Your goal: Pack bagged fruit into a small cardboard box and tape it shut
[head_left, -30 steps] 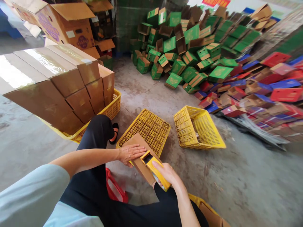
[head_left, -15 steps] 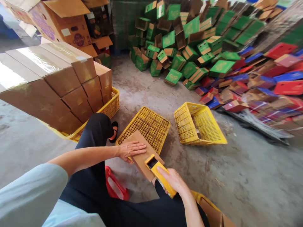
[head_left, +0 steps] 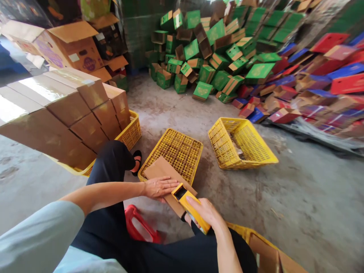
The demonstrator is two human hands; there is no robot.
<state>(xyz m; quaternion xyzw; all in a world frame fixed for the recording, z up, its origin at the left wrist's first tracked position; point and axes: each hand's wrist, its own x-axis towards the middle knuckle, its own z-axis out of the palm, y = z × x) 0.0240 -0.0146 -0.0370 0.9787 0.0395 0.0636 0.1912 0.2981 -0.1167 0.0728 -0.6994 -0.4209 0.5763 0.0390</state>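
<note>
A flat brown cardboard box (head_left: 159, 167) leans across the near part of an upturned yellow crate (head_left: 182, 149). My left hand (head_left: 160, 187) lies flat on the box's upper face, fingers stretched out together. In my right hand (head_left: 206, 212) is a yellow handheld tool (head_left: 196, 217) with a dark window near its front end. Its front end is over the right part of the box, close to my left fingertips. Whether the tool touches the cardboard I cannot tell. Below the box, a red plastic object (head_left: 132, 220) stands on the floor by my legs.
Left, a yellow crate (head_left: 135, 129) holds stacked brown cartons (head_left: 65, 102). Another yellow crate (head_left: 241, 144) sits right with something small inside. One more crate (head_left: 247, 231) with cardboard is by my right leg. Heaped green boxes (head_left: 203, 91) and red and blue boxes (head_left: 347, 85) lie behind.
My left hand has slid down and right along the box, nearer the tool. My right hand still holds the yellow tool, shifted slightly left. The camera view has turned a little.
</note>
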